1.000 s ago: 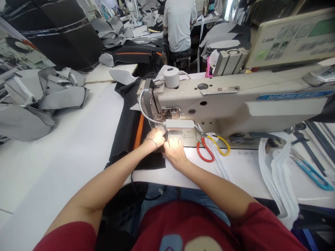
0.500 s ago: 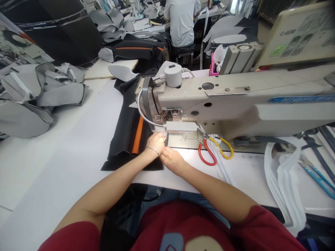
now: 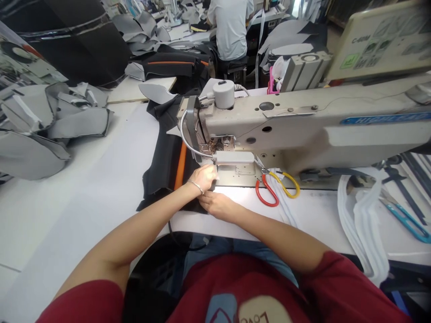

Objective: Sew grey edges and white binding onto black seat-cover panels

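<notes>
Dark fabric with an orange strip (image 3: 181, 163) lies at the left of the sewing machine (image 3: 232, 116), partly under its head. My left hand (image 3: 204, 176), with a bracelet at the wrist, is closed on the dark fabric (image 3: 160, 172) beside the presser foot area, which the hand and a white lamp bar (image 3: 235, 157) largely hide. Just below it, nearer my body, my right hand (image 3: 217, 205) pinches the near edge of the same fabric. Its fingertips are partly hidden under my left hand. To the right, scissors with red and yellow handles (image 3: 265, 171) rest on the machine bed.
Grey fabric pieces (image 3: 30, 116) are heaped on the left of the table. White tape strips (image 3: 362, 224) hang over the front edge at right, near blue-handled snips (image 3: 407, 220). A control panel (image 3: 377, 45) stands behind the machine. A co-worker (image 3: 231, 29) sits further back.
My right hand has shifted left and slightly down along the fabric edge. The fabric's near edge has pulled up and bunched under my hands. The whole view has shifted slightly.
</notes>
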Available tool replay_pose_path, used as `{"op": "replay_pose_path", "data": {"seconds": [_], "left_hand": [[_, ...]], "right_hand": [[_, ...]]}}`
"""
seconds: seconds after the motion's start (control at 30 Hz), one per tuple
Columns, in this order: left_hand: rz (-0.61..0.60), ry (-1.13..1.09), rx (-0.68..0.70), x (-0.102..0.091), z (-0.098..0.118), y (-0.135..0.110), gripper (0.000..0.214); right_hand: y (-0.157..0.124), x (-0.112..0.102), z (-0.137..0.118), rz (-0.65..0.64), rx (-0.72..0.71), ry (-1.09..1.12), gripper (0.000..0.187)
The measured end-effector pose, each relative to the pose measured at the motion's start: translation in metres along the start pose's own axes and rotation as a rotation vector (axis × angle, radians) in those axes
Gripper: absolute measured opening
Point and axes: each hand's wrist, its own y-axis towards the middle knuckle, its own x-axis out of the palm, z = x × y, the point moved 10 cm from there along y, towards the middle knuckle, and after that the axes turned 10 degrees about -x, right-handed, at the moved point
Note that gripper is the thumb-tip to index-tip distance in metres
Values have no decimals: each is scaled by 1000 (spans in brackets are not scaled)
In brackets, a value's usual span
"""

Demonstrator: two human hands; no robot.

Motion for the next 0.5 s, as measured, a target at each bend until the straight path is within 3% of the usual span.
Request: {"op": "replay_pose_path", "data": {"seconds": [0.2,0.4,0.5], "left_hand": [[82,45,198,7,-3,-19,33],[162,-13,266,6,1,-31,36],[145,-5,295,10,5,-33,36]], "right_hand": [[34,26,3,-134,168,59,23],[36,29,0,-69,228,76,24],[32,31,0,-53,229,109,24]]}}
